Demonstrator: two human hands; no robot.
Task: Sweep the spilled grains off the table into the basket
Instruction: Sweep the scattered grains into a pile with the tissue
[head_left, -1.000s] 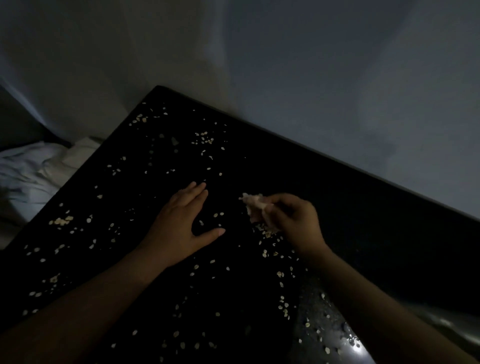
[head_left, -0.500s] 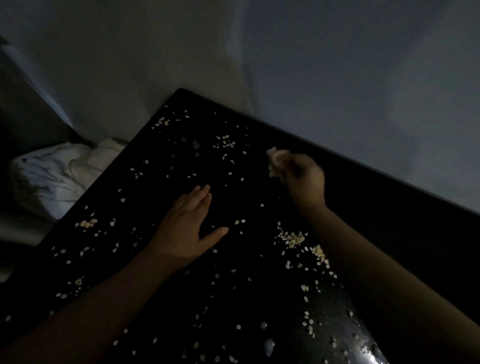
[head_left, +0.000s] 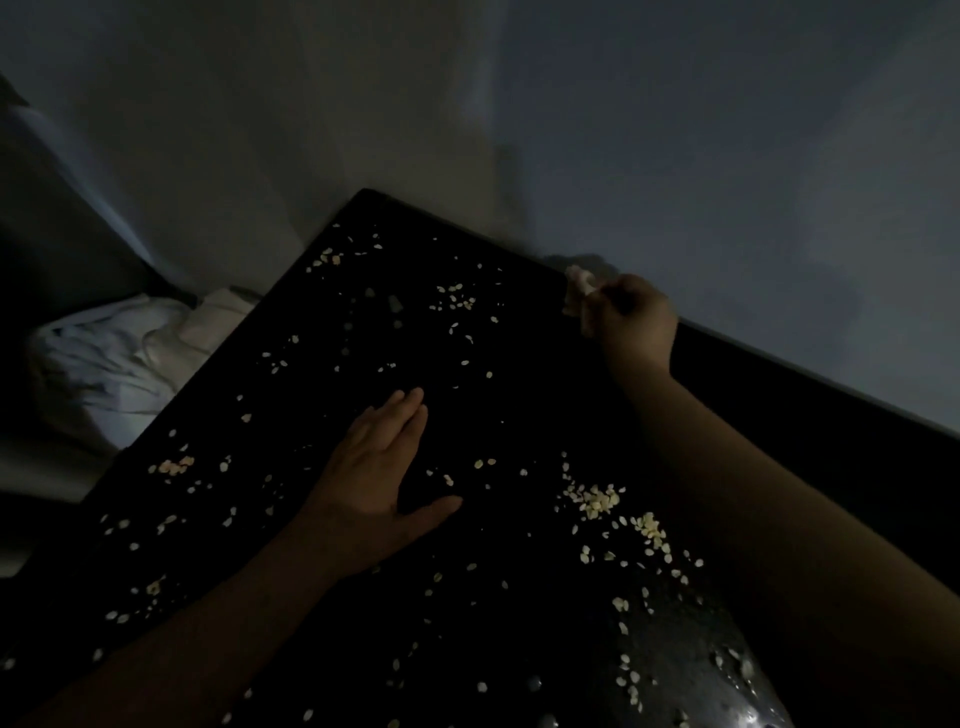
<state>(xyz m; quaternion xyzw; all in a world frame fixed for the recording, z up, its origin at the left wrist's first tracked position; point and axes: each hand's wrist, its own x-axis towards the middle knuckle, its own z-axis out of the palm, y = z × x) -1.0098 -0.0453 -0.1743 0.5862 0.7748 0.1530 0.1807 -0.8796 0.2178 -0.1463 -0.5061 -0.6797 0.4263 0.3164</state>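
Note:
Pale grains lie scattered over a black table (head_left: 509, 332) in dim light, with a denser heap of grains (head_left: 597, 500) right of centre. My left hand (head_left: 382, 480) rests flat on the tabletop, fingers together and thumb spread, holding nothing. My right hand (head_left: 628, 317) is stretched to the table's far edge by the wall, fingers closed on a small crumpled pale wad (head_left: 577, 288), probably tissue or cloth. No basket is in view.
A grey wall runs along the table's far edge. Left of the table, lower down, lies a heap of white fabric (head_left: 111, 364). At the bottom right the tabletop has a glossy wet-looking patch (head_left: 691, 675) with grains on it.
My right hand has carried the wad from the table's middle away to the far edge. A heap of grains shows where it was. The left hand stayed flat; the view shifted.

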